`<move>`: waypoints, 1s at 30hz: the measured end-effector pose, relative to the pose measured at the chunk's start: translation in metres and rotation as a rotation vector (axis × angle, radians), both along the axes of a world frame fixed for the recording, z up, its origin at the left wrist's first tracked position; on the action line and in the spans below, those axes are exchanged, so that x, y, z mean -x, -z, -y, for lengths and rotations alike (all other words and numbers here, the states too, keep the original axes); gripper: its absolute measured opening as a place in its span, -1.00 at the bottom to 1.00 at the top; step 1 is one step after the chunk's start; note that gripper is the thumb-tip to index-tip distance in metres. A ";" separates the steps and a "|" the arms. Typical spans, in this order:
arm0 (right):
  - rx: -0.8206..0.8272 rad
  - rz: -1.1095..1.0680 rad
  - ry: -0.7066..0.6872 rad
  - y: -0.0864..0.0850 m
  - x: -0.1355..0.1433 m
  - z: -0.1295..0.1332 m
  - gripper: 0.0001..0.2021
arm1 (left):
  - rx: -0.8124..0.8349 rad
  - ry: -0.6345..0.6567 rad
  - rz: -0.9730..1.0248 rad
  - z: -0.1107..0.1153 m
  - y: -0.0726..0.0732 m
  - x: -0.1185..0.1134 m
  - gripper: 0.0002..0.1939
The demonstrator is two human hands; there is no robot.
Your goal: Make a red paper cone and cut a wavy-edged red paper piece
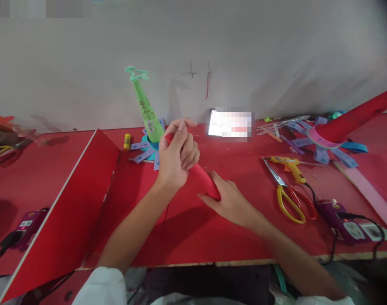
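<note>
A rolled tube of red foam or paper (201, 178) slants between my two hands above the table. My left hand (178, 159) has its fingers wrapped round the upper part, and a red tip shows past the thumb. Round the lower end is my right hand (228, 195), its thumb on the near side and its fingers on the far side. Behind my left hand stands a green cone (147, 112) with dark writing, a mint star outline (136, 73) on top and purple strips spread round its base.
A red upright board (62, 212) divides the red table (193, 241) at left. On the right lie scissors (287, 192), a yellow glue gun (288, 165), a purple power strip (339, 220) and a red cone (358, 120). Farther back are a lit phone (228, 123) and a glue stick (126, 142).
</note>
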State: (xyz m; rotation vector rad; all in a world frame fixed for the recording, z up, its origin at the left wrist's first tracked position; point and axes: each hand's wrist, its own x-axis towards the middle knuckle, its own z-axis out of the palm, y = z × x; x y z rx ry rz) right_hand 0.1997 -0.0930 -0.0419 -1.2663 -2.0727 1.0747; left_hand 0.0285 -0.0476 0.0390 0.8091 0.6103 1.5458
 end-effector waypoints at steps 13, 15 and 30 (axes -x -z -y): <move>0.450 -0.480 -0.225 0.012 0.004 -0.004 -0.66 | -0.133 0.162 -0.016 -0.001 0.009 0.001 -0.77; 0.320 -0.394 -0.158 0.008 0.005 -0.004 -0.75 | -0.155 0.116 -0.051 0.000 0.009 0.000 -0.77; 0.742 -0.877 -0.567 0.019 0.002 -0.005 -0.46 | -0.062 0.312 -0.030 -0.001 0.012 0.000 -0.81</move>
